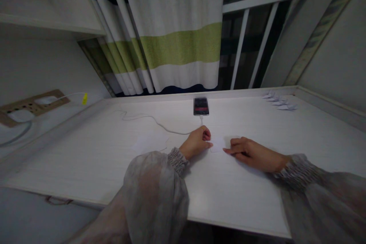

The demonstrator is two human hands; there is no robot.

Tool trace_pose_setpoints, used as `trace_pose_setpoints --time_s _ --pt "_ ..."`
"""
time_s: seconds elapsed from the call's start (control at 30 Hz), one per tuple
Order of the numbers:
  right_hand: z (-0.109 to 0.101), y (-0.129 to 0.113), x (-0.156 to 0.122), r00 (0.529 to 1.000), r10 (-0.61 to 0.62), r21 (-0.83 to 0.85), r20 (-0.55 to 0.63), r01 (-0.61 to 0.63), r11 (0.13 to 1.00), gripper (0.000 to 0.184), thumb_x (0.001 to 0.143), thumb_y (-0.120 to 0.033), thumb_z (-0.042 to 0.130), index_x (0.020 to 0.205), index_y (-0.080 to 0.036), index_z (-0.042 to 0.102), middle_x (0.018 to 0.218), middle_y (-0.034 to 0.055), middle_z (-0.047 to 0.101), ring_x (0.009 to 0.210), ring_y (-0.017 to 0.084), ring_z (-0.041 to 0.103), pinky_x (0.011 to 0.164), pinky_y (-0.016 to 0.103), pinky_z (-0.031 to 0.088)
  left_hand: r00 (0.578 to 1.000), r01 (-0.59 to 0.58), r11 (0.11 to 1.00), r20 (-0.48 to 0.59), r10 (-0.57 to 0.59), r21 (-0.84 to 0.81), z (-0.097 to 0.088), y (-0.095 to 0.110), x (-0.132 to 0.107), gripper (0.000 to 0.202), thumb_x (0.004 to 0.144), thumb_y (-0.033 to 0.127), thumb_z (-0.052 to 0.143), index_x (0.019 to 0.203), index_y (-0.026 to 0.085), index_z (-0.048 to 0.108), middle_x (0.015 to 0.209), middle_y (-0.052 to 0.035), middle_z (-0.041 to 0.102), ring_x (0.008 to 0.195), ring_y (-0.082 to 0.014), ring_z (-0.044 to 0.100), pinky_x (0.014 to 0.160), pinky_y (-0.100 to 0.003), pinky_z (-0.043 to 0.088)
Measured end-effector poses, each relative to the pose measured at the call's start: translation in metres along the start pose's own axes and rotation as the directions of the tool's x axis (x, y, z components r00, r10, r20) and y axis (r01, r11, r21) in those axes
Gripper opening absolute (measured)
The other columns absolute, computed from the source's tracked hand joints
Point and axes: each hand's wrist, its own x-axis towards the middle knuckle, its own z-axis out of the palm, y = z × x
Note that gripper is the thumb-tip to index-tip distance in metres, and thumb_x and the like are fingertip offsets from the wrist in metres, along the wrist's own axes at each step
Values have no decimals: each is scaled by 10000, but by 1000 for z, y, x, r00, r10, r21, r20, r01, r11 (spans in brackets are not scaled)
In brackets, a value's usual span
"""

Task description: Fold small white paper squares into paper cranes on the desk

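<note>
A small white paper square (217,145) lies flat on the white desk between my hands. My left hand (198,140) has its fingers curled in at the paper's left side, with the thumb tip on that edge. From the other side, my right hand (251,153) rests on the desk with one finger stretched to the paper's right edge. Its other fingers are bent and a little apart. Just beyond my left hand, a phone (201,106) lies with its screen up and a cable plugged into its near end.
Several folded white paper pieces (280,101) sit at the back right. Faint white sheets (150,141) lie left of my left hand. A white cable (162,126) crosses the desk. At left is a power strip (34,106) with plugs. A curtain (171,45) hangs behind.
</note>
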Motion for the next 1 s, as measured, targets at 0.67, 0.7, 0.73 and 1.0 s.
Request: trace_pose_setpoints --time_s 0.67,0.7,0.73,1.0 --pt "8 -1 12 998 -64 -222 -17 58 973 331 852 -361 382 1089 -234 575 830 64 491 796 174 459 715 347 340 1000 -14 1000 7 13 27 3 4 -2 263 557 21 616 736 144 468 706 22 497 668 -91 467 638 -230 401" --pt "7 -1 12 999 -50 -214 -14 46 976 322 856 -354 376 1053 -224 595 829 64 497 794 172 465 716 347 338 1000 -11 1000 8 11 25 3 4 -2 264 558 22 617 738 144 467 706 23 496 667 -91 466 640 -230 400" --pt "6 -1 11 999 -35 -203 -14 32 979 316 860 -346 369 1006 -211 615 829 63 503 792 170 470 720 347 338 1000 -7 1000 10 7 21 3 3 -2 266 559 25 621 740 143 466 706 23 495 666 -90 466 642 -230 400" --pt "1 4 -5 999 15 -130 -44 -21 991 379 871 -333 336 677 -153 609 770 57 509 722 155 481 715 336 359 1000 -18 1000 7 18 5 1 1 -1 244 560 45 636 724 138 481 697 23 504 658 -88 471 643 -227 402"
